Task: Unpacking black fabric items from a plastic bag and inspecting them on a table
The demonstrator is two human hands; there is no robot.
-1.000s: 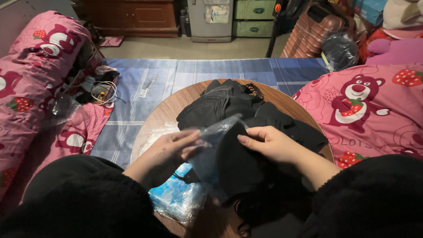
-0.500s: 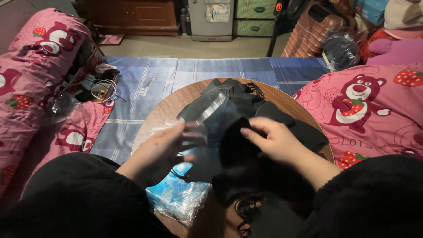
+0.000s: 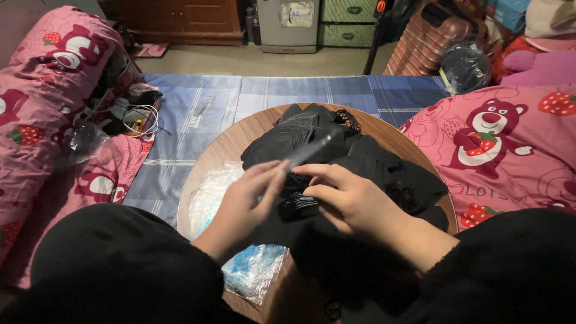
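The fingers (image 3: pixel 273 174) of the left hand (image 3: pixel 243 204) are stretched out nearly straight and pressed together, pinching the edge of a clear plastic sleeve (image 3: pixel 309 151) that slants up and away over the pile. The right hand (image 3: pixel 351 198) lies beside it, almost touching, its fingers (image 3: pixel 318 177) curled down onto a small folded black garment (image 3: pixel 298 207) and gripping it at the near end of the sleeve; whether the garment is partly inside the sleeve I cannot tell.

Both hands work over a heap of black clothing (image 3: pixel 336 150) that covers most of a round wooden counter (image 3: pixel 240 135). At the counter's left side lies a loose stack of clear plastic bags (image 3: pixel 210 192), and at its near edge, just under the left wrist, a crumpled blue and clear plastic packet (image 3: pixel 252 273). Dark sleeves cover both forearms.

The counter stands on a blue checked sheet (image 3: pixel 198 108). A pink quilt printed with bears and strawberries (image 3: pixel 504 144) lies to the right, and another like it (image 3: pixel 42 90) to the left, with a tangle of cables (image 3: pixel 135 117) beside it. Farther back stand a ribbed pink suitcase (image 3: pixel 420 42) and a wooden cabinet (image 3: pixel 180 21).
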